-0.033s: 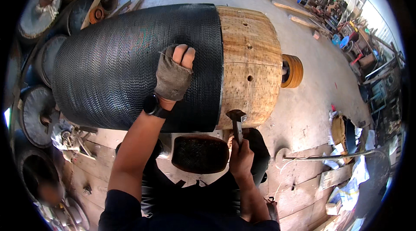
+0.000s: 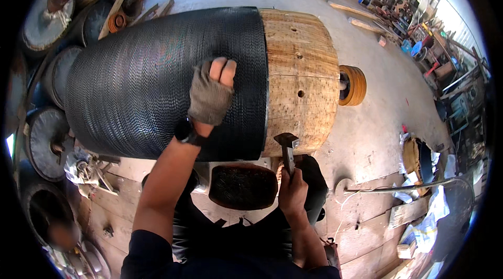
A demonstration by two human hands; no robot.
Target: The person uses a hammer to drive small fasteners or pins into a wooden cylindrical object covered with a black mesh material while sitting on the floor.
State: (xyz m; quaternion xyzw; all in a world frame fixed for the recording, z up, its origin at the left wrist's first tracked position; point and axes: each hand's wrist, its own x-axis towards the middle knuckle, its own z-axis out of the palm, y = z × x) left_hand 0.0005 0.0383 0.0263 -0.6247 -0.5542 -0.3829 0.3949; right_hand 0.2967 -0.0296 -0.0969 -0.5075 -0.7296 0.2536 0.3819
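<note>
A large drum lies across in front of me. Black, finely ribbed sheeting wraps its left and middle part, and bare wood with a few round holes shows at its right end. My left hand, in a grey-brown glove with bare fingertips, lies on the black sheeting near its right edge. Its fingers are curled closed, and what they hold, if anything, is hidden. Low on the right, my right hand grips a hammer by its handle. The hammer's head is up against or just over the wood's lower part; I cannot tell whether they touch.
An orange-yellow grooved pulley sits on the drum's right shaft end. Beneath the drum, between my legs, is a dark rounded block or seat. Round metal discs crowd the left. A bar on a round base and scraps lie at right.
</note>
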